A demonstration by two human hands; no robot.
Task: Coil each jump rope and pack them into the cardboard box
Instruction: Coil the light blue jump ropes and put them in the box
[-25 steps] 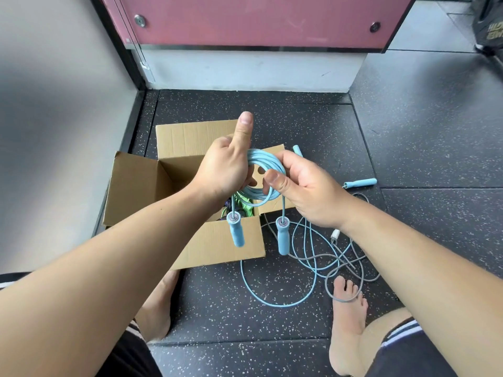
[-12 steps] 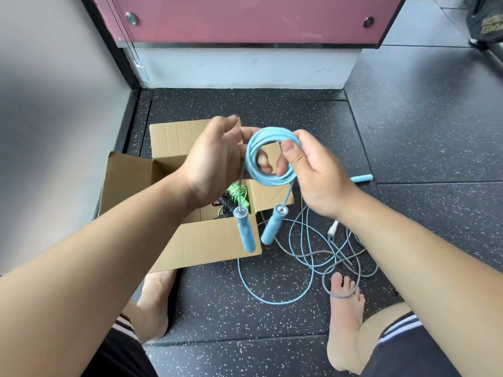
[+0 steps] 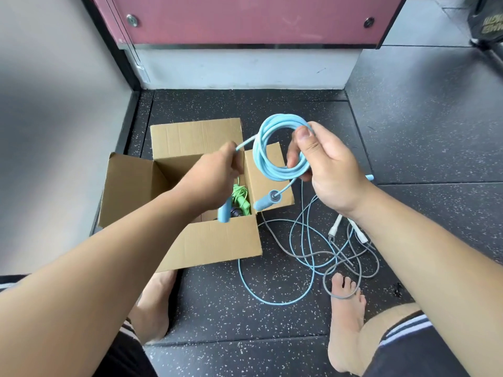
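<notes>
– Dark speckled rubber floor (image 3: 217, 308) runs up to a grey wall (image 3: 54, 104) on the left and a pink panel (image 3: 245, 20) at the back. What sits furthest left on it?

– An open brown cardboard box (image 3: 217, 240) with its flaps spread. A bright green jump rope (image 3: 241, 197) is bundled inside. The person's bare left foot (image 3: 152, 303) is just beside the near flap.

– And the left hand (image 3: 215, 175)?

– It hovers over the box opening, fingers curled tight round a single strand of the light-blue jump rope (image 3: 258, 153). One blue handle (image 3: 224, 213) hangs below that hand, over the opening.

– Where is the rest of that rope?

– It is wound into a round coil, held upright in the air above the box's right flap. The second blue handle (image 3: 265, 204) dangles from the bottom of the coil on a short strand.

– What holds the coil?

– The right hand (image 3: 326, 170). Its thumb is on the front and its fingers go through the ring, pinching the right side of the loops.

– Anything further right?

– On the floor just beside the box, a thin grey jump rope (image 3: 299, 255) with white handles (image 3: 334, 228) lies tangled with another thin light-blue rope (image 3: 272, 302). Both are uncoiled. A loop of the grey one reaches the toes of the bare right foot (image 3: 345, 317).
</notes>
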